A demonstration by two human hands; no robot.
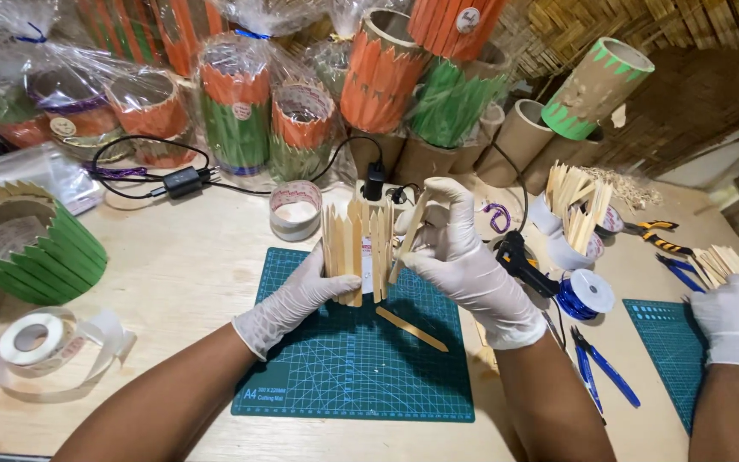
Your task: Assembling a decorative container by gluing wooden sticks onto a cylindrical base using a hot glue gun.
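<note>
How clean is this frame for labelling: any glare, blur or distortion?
Head view: even light, soft shadows under both forearms; glare on the cellophane wraps at the back; wide-lens bending toward the edges; the stick-covered tube and green mat look sharp.

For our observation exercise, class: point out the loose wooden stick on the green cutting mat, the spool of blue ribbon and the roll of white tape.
loose wooden stick (411, 329), head view, middle of its length
spool of blue ribbon (584, 293), head view, its flat top
roll of white tape (31, 339), head view, its top edge
</note>
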